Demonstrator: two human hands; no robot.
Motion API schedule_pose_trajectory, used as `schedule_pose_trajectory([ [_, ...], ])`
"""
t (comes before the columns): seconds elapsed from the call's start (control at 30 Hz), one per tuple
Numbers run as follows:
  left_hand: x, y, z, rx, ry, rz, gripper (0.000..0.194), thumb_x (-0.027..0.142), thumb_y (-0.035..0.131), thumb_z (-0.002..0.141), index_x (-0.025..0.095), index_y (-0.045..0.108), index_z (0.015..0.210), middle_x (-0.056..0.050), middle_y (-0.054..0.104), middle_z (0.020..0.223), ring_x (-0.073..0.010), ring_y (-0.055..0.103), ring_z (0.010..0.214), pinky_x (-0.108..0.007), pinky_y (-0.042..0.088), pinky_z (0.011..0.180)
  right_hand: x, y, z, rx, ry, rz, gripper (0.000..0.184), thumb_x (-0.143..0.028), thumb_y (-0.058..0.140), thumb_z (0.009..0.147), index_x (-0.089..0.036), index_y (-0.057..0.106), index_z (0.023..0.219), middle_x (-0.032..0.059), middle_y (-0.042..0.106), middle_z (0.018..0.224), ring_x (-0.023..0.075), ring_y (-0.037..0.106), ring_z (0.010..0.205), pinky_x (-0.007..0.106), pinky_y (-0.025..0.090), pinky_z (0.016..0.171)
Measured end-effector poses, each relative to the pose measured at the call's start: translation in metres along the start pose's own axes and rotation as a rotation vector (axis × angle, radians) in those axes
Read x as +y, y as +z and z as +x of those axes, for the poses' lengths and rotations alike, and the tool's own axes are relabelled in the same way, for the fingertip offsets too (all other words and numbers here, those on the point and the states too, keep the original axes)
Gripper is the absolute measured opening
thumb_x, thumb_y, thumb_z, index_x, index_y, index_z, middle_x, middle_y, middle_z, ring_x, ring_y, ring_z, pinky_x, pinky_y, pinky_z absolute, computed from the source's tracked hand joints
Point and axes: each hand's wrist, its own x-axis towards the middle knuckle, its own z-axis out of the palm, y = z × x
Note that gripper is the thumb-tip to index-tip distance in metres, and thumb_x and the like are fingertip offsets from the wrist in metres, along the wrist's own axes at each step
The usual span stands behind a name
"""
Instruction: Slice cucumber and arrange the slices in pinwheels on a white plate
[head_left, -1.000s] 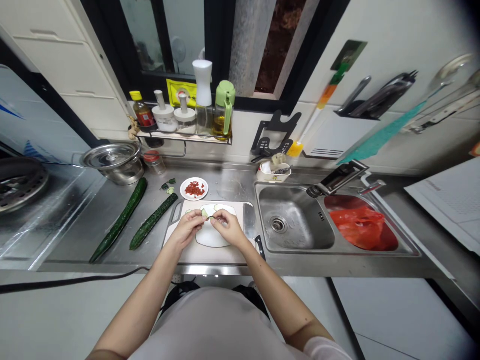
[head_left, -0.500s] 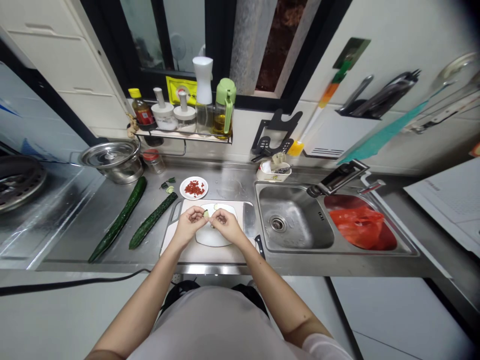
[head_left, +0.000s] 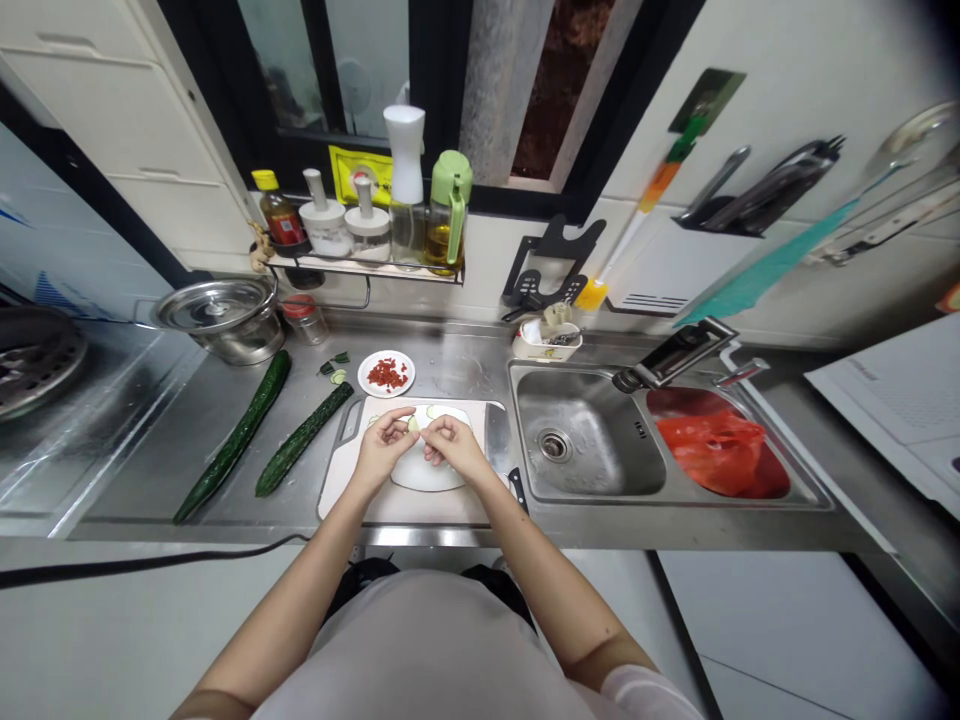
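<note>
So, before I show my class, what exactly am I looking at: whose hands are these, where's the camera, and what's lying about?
There is no machine here: these are a person's own bare hands. One camera, worn on the head, takes every picture, looking forward and down.

The left hand holds a small pale green piece, probably cucumber. The right hand is close beside it; whether it holds anything is too small to tell.

Below them, a white plate rests on a cutting board. On the metal counter lie a long cucumber, a shorter cucumber and a small plate of red pieces. The sink is to the right.
</note>
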Motion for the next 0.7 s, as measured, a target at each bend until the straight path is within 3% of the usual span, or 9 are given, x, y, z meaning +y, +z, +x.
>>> schedule_pose_trajectory([
  [0.3,-0.009,0.009,-0.001,0.076,-0.003,0.048,0.036,0.027,0.075,0.063,0.020,0.057,0.094,0.007,0.050,0.061,-0.0065,0.044,0.053,-0.019,0.032,0.054,0.009,-0.004,0.006,0.079,0.021,-0.014,0.034,-0.047,0.069,0.068,-0.020,0.051,0.077,-0.0056,0.058,0.052,0.0092,0.053,0.041,0.017,0.039,0.037],
  [0.7,-0.021,0.014,0.001,0.111,0.009,0.147,0.034,0.026,0.075,0.061,0.021,0.057,0.089,0.006,0.054,0.062,-0.0084,0.048,0.056,-0.020,0.036,0.058,0.022,-0.009,0.012,0.140,0.069,-0.107,0.026,-0.042,0.066,0.072,-0.020,0.051,0.076,-0.0051,0.057,0.051,0.0091,0.053,0.041,0.015,0.035,0.035],
])
